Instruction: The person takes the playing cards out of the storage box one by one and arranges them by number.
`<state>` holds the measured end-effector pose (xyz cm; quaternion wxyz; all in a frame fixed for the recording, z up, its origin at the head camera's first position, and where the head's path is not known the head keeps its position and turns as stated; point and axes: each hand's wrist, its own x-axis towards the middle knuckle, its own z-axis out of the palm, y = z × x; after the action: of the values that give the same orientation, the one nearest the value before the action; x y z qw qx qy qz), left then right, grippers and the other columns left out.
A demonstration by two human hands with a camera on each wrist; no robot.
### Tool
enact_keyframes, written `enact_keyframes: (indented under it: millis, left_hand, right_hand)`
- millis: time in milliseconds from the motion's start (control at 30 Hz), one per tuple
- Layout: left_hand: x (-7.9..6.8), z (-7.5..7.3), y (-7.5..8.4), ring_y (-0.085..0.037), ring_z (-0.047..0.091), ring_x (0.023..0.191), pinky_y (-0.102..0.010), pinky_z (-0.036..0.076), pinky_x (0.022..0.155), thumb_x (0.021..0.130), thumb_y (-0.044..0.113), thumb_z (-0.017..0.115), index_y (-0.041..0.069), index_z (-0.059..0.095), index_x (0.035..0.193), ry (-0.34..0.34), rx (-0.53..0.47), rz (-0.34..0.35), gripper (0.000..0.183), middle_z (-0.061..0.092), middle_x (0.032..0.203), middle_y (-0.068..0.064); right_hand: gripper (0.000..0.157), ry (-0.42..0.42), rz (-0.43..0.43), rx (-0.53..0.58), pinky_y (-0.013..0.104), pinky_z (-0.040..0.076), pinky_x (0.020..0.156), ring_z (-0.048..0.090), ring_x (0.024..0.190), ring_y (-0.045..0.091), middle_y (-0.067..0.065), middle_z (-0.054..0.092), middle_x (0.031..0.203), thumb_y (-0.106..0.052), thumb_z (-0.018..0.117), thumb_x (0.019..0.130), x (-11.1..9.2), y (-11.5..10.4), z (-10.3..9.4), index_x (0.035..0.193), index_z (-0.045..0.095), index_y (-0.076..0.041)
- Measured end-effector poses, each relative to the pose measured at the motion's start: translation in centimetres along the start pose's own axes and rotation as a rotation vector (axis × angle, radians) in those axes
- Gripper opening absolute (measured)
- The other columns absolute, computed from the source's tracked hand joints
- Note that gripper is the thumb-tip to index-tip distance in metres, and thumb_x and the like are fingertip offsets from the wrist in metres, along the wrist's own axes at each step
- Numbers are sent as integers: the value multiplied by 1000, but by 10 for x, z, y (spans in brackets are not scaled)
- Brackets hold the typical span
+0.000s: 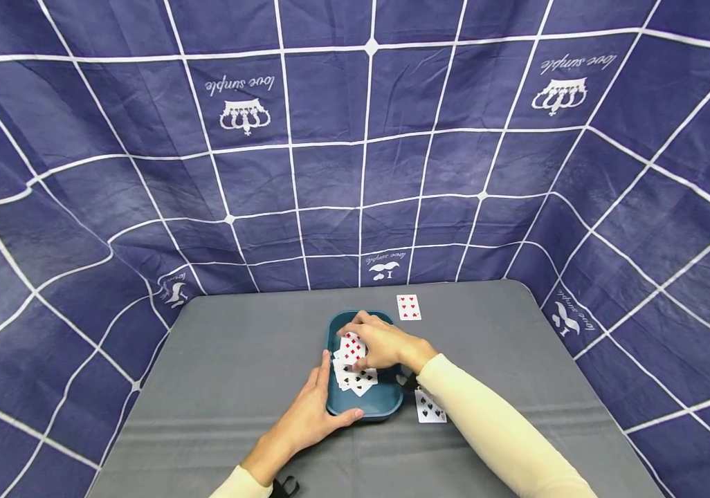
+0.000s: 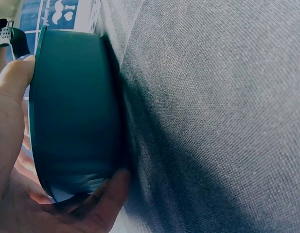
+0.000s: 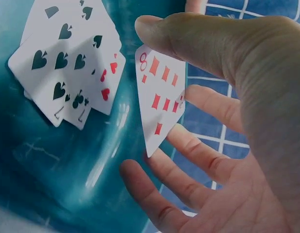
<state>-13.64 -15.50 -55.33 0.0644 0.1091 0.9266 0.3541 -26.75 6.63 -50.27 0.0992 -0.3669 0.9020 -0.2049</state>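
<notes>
A blue-green oval tray [image 1: 372, 418] rests on the grey cloth. My left hand [image 1: 311, 411] holds its near left corner, thumb at the near rim and fingers along the left side. Over the tray, my right hand [image 1: 383, 346] holds an eight of diamonds playing card [image 3: 159, 92] between thumb and fingers. Several overlapping cards [image 3: 62, 63] lie face up in the tray, spades, a heart card and a club showing. Part of the tray's right side is hidden by the right hand in the head view.
Beyond the tray's far right end lies a six of hearts [image 1: 408, 307]. A spade card [image 1: 428, 409] lies right of the tray, partly covered by the right forearm. Blue gridded curtains [image 1: 330, 173] enclose the back and sides of the grey table [image 1: 237, 353].
</notes>
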Motion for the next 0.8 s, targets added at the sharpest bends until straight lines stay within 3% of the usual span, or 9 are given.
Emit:
enact_keyframes:
  millis: [500, 800]
  left_hand:
    - [-3, 0, 3, -46, 64, 152, -65, 55, 123, 90, 60, 99, -1, 13, 186, 18, 3, -9, 143, 50, 174, -29]
    - [-1, 1, 0, -45, 63, 153, -64, 55, 123, 89, 64, 97, 0, 12, 186, 25, 16, -1, 144, 52, 174, -28]
  right_hand:
    - [78, 59, -39, -38, 45, 61, 102, 67, 123, 19, 5, 63, 151, -29, 103, 91, -37, 10, -19, 162, 69, -24]
    - [76, 58, -28, -49, 50, 62, 104, 68, 129, 21, 5, 63, 154, -20, 99, 92, -65, 26, -31, 162, 69, -25]
